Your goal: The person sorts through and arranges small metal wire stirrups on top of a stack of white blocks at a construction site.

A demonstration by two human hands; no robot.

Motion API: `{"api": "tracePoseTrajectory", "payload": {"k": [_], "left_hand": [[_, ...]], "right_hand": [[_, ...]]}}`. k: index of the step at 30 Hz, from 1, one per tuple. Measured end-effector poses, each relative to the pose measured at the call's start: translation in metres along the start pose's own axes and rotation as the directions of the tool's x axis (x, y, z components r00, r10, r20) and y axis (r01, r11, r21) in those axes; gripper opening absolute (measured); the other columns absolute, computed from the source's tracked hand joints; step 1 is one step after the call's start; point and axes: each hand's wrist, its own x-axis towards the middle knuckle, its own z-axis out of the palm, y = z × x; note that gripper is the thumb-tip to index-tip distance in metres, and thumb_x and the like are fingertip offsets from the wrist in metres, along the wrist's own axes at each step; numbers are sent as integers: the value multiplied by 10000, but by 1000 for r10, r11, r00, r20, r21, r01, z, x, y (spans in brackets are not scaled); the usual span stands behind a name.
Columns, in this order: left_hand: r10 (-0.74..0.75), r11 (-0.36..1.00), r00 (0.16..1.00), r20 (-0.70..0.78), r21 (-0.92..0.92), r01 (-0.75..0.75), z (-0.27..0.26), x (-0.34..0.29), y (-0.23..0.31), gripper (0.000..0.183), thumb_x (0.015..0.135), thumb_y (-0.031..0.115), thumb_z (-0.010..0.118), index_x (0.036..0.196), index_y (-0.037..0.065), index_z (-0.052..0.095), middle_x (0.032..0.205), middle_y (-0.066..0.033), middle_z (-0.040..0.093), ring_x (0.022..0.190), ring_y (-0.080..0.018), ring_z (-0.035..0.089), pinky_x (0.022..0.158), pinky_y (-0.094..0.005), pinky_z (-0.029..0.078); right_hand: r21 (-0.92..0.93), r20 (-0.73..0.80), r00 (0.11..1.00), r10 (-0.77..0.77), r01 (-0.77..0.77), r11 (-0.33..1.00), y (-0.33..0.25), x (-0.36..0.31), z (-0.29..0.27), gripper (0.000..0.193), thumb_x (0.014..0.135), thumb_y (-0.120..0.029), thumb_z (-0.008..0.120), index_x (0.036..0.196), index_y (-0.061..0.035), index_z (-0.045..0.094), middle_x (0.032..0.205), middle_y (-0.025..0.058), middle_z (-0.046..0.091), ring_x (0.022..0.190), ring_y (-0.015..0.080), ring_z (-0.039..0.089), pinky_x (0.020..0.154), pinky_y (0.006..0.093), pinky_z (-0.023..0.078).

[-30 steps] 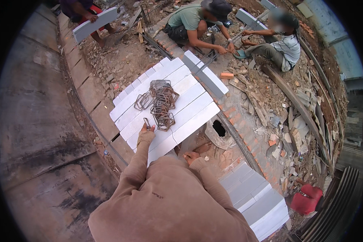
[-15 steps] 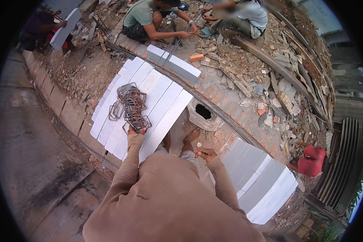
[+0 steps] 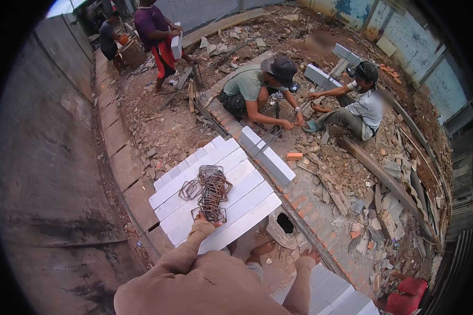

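Observation:
A pile of rusty, bent rebar stirrups (image 3: 213, 194) lies on a stack of white lightweight blocks (image 3: 242, 181) in front of me. At the pile's near end, my left hand (image 3: 207, 222) has its thumb and fingers closed around the stirrups, its palm hidden by the sleeve. My right hand (image 3: 309, 255) is held out to the right above a second stack of grey-white blocks (image 3: 326, 289). Its fingers are stretched out and nothing shows in them.
A dark hole in a concrete slab (image 3: 286, 223) lies between the stacks. Beyond are a brick footing strip (image 3: 299, 202), a block with bars on it (image 3: 268, 157) and rubble. Two people crouch over thin bars. Another carries a block (image 3: 176, 42). A red-clothed person (image 3: 409, 294) is at lower right.
My view has tilted up, showing more of the yard and wall. My right hand has reached outward from beside my body, its fingers opening from a pinch. My left hand stays at the stirrups.

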Motion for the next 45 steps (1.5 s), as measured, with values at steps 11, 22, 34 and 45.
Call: {"api": "tracePoseTrajectory", "payload": {"k": [11, 22, 34, 45], "left_hand": [[117, 576, 309, -944, -189, -795, -221, -47, 85, 1058, 728, 359, 770, 1460, 42, 75, 1160, -186, 549, 841, -210, 603, 678, -336, 499], [-225, 926, 969, 102, -289, 245, -54, -12, 36, 1131, 695, 596, 674, 1440, -20, 85, 1404, -324, 247, 1284, -425, 340, 1052, -435, 331], [-172, 964, 979, 105, -187, 189, -11, -3, 16, 1172, 588, 625, 743, 1393, -28, 197, 1338, -304, 318, 1292, -415, 296, 1057, -439, 327], [79, 981, 997, 22, -178, -74, 7, 4, -4, 583, 774, 205, 511, 1302, 2, 372, 1147, -270, 544, 1087, -391, 531, 867, -433, 457]], "right_hand": [[-49, 419, 885, 202, -200, 979, 23, -43, 83, 425, 812, -299, 630, 1178, -88, 585, 1086, 155, 611, 1076, 312, 535, 889, 450, 442], [-119, 543, 839, -45, 129, 984, 47, -74, 86, 414, 790, -279, 607, 1151, -76, 591, 1083, 141, 618, 1056, 284, 562, 908, 392, 441], [-317, 607, 753, -254, 522, 792, 76, -70, 97, 397, 783, -246, 586, 1133, -59, 605, 1068, 167, 626, 1059, 295, 573, 941, 364, 425], [-269, 618, 712, -334, 590, 761, 87, -86, 109, 372, 759, -206, 579, 1094, -49, 622, 1058, 172, 628, 1053, 303, 581, 963, 349, 412]]}}
